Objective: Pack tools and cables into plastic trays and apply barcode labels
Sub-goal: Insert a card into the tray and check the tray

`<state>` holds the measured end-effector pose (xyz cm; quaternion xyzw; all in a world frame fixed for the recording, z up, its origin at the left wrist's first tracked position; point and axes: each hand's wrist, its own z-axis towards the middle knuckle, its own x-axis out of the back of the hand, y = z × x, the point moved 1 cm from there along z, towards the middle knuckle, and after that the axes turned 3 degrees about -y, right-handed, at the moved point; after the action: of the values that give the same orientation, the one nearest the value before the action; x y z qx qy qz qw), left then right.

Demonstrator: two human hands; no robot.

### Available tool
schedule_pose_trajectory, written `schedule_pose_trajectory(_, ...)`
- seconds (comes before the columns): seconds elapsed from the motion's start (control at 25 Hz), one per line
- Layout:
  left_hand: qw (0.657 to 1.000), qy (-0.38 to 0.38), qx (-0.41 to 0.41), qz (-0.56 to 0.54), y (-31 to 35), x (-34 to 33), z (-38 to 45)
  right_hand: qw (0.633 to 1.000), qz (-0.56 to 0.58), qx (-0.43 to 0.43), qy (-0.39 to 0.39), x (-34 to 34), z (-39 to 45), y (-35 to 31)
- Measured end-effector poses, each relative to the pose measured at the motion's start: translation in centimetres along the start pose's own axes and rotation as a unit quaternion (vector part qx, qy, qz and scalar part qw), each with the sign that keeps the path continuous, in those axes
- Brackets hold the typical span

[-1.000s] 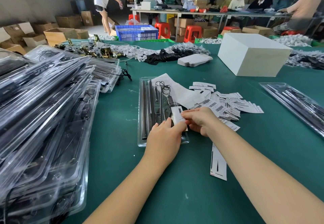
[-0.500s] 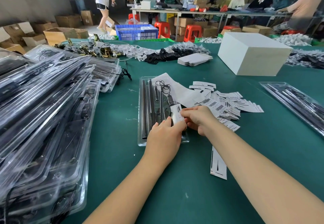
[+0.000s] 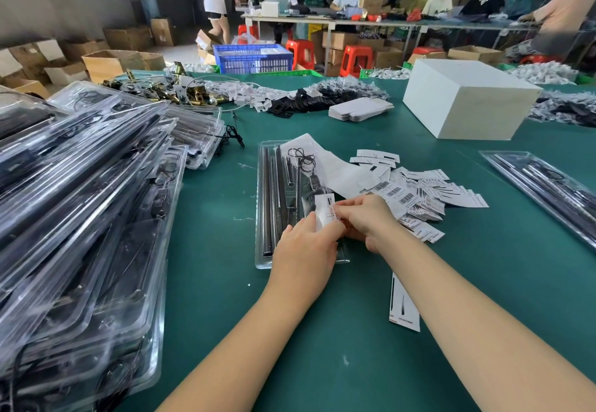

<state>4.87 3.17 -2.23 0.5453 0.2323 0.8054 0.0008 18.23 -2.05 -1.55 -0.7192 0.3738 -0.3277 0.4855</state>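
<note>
Both hands meet over the near right part of a clear tray (image 3: 263,260), and between them is a small white label (image 3: 325,210). The right hand (image 3: 366,219) pinches the label's right edge with curled fingers. The left hand (image 3: 304,247) lies on the tray with its fingers bent forward, and its fingertips touch the lower edge of the label; whether they pinch it or only press it, I cannot tell. The label sits on top of the tray, over the dark parts inside.

The tray lies flat on the green bench (image 3: 322,363), with its long side pointing away from the person. In its left part long dark rods (image 3: 267,192) lie side by side. In its far part there is a thin black cable (image 3: 300,155), coiled loosely. A white sheet (image 3: 338,169) covers the far right corner of the tray.

Just right of the grip is a loose pile of barcode labels (image 3: 419,195), spread on the bench. Nearer to the person, under the right forearm, one long white card (image 3: 403,308) lies alone.

Far to the left of the grip stands a big heap of packed trays (image 3: 80,202), leaning one on another. Far to the right lies one more packed tray (image 3: 548,185). Beyond the labels stands a white box (image 3: 467,102).
</note>
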Motion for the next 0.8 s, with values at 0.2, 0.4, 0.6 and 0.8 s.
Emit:
schedule_pose_trajectory(0.2,0.999,0.029,-0.008,-0.016,0.12,0.13,-0.03,0.999,-0.023,-0.013,-0.024,0.8,-0.14,-0.04)
schedule_pose_trajectory(0.4,0.999,0.04,-0.021,-0.021,0.09,0.15,-0.18,0.998,-0.055,-0.014,-0.04,0.94,-0.16,-0.13)
schedule_pose_trajectory(0.6,0.999,0.039,-0.023,-0.008,-0.16,-0.07,-0.02,0.999,0.035,-0.035,-0.023,1.04,0.41,-0.03)
schedule_pose_trajectory(0.8,0.999,0.039,-0.028,-0.005,-0.31,-0.16,0.01,0.993,0.097,-0.07,-0.013,0.64,0.76,-0.18)
